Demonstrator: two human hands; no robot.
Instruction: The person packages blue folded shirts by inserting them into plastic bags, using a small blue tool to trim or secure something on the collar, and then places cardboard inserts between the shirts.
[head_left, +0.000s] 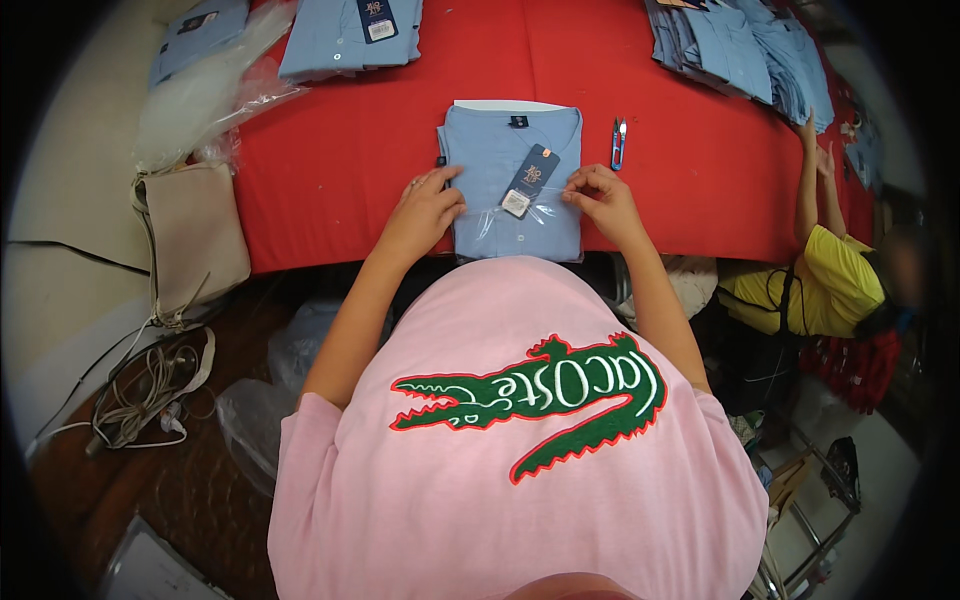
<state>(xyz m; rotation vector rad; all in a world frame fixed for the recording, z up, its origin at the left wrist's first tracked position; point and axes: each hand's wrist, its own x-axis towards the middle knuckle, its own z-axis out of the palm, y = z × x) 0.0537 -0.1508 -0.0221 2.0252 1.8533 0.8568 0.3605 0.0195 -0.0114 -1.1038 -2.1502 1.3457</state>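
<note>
A folded light blue shirt lies on the red-covered table in front of me, with a white sheet edge showing behind its collar. Clear plastic bag film glints over its lower half. On the shirt's front rests a dark blue hang tag with a white label. My left hand is closed at the left side of the shirt, fingers curled on the bag's edge. At the right side my right hand pinches the film between thumb and fingers. Blue-handled thread snips lie just beyond the right hand.
More folded blue shirts lie at the far left, near loose plastic bags. Stacked blue garments occupy the far right, where a co-worker in yellow reaches in. A beige box-like bag stands left of the table, above tangled cables.
</note>
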